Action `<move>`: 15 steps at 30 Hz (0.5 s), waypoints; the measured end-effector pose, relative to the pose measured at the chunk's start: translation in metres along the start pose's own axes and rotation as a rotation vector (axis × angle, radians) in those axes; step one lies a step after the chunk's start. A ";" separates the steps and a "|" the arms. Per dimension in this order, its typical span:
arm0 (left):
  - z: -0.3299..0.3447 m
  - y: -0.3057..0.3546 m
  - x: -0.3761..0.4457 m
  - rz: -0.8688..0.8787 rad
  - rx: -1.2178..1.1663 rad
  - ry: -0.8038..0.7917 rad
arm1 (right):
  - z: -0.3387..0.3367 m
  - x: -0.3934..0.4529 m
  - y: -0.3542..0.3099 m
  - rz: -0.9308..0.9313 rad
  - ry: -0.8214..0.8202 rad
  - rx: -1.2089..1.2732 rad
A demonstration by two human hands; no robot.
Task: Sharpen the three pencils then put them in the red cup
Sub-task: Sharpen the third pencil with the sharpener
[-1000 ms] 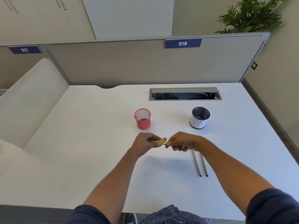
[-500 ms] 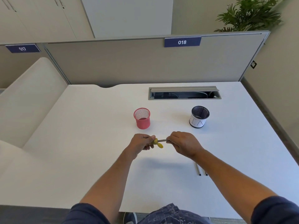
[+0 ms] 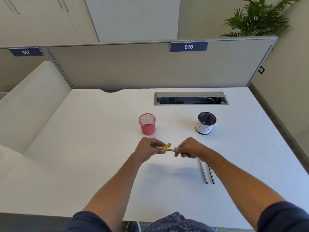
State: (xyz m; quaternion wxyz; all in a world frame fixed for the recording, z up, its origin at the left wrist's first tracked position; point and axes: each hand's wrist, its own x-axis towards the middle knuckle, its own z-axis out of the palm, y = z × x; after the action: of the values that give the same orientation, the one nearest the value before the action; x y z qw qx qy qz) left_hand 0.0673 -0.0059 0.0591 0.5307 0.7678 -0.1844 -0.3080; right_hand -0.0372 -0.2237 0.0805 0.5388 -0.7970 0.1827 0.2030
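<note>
My left hand (image 3: 147, 150) grips a small yellow sharpener (image 3: 167, 146) just above the white desk. My right hand (image 3: 188, 149) holds a dark pencil (image 3: 170, 149) whose tip is pushed into the sharpener; most of that pencil is hidden in my fist. Two more dark pencils (image 3: 207, 173) lie side by side on the desk, partly under my right forearm. The red mesh cup (image 3: 147, 124) stands upright just beyond my left hand, and nothing shows inside it.
A black mesh cup with a white paper label (image 3: 206, 123) stands to the right of the red one. An open cable tray (image 3: 190, 98) is set into the desk (image 3: 83, 148) near the grey partition. A pale chair (image 3: 33, 101) stands at the left.
Both hands have stayed together at the desk's centre. The sharpener's yellow flap swung from up to down and up again as the pencil was twisted. My right wrist has turned back.
</note>
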 end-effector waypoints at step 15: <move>0.000 -0.001 0.002 -0.114 -0.129 0.014 | 0.015 0.007 0.025 -0.581 0.596 -0.615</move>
State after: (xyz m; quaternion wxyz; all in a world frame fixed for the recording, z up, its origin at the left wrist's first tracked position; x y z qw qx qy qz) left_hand 0.0685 -0.0071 0.0573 0.5620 0.7433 -0.1163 -0.3437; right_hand -0.0460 -0.2191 0.0518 0.2383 -0.9596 0.0311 -0.1465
